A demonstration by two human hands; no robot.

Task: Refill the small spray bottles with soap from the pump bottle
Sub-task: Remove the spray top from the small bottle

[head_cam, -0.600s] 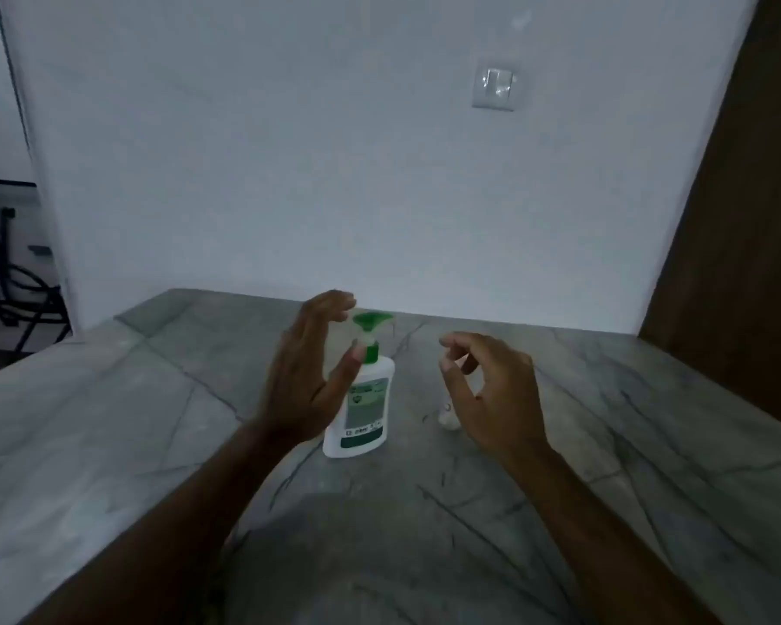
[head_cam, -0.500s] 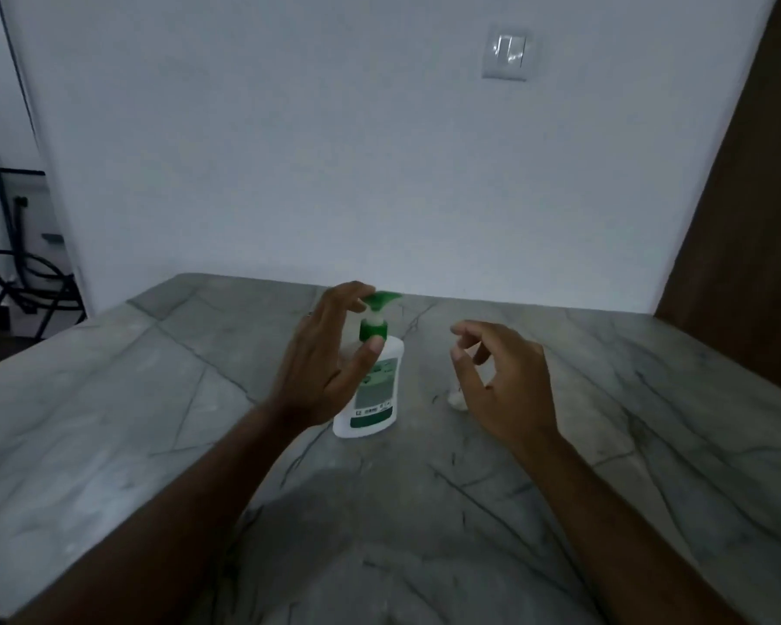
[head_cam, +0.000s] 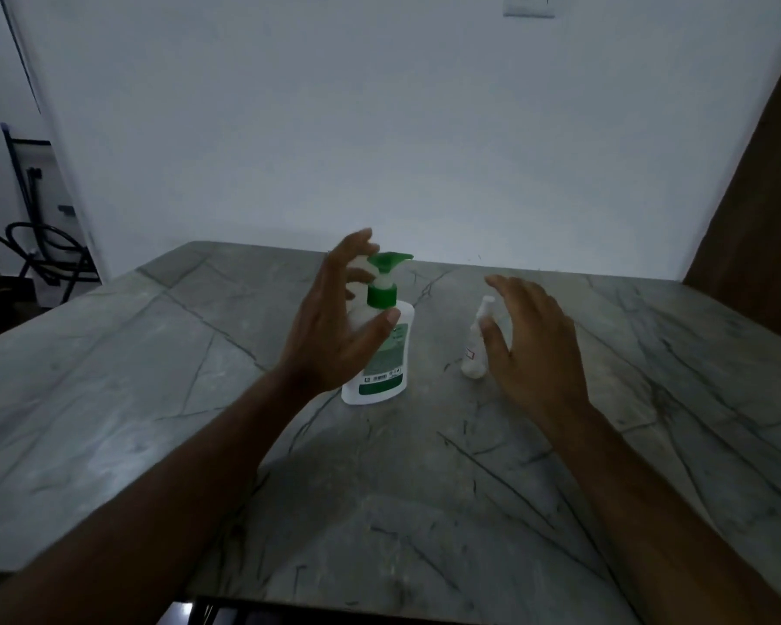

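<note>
A white pump bottle with a green pump top is standing up on a grey stone table, and it is the thing everything else here is placed from. The left hand is hanging right at the left side of the pump bottle with its fingers spread wide. Its thumb is lying in front of the bottle's shoulder, and its fingers are reaching up behind the green top. It is hard to tell if the thumb is touching the bottle, but the hand is not gripping it. This hand is hiding part of the bottle's left side. A small spray bottle is standing up just to the right of the pump bottle, with a little gap between them. It is clear and pale, so it is hard to see well. The right hand is floating just to the right of the small spray bottle, with its fingers spread and loose. It is holding nothing. Its thumb is covering a bit of the small bottle's right side. The two hands are apart, with both bottles between them. Behind the pump bottle a plain white wall is rising. A light switch is sitting high on it. Far to the left of the pump bottle, a dark metal chair frame is standing on the floor. Far to the right, a brown wooden panel is showing.
</note>
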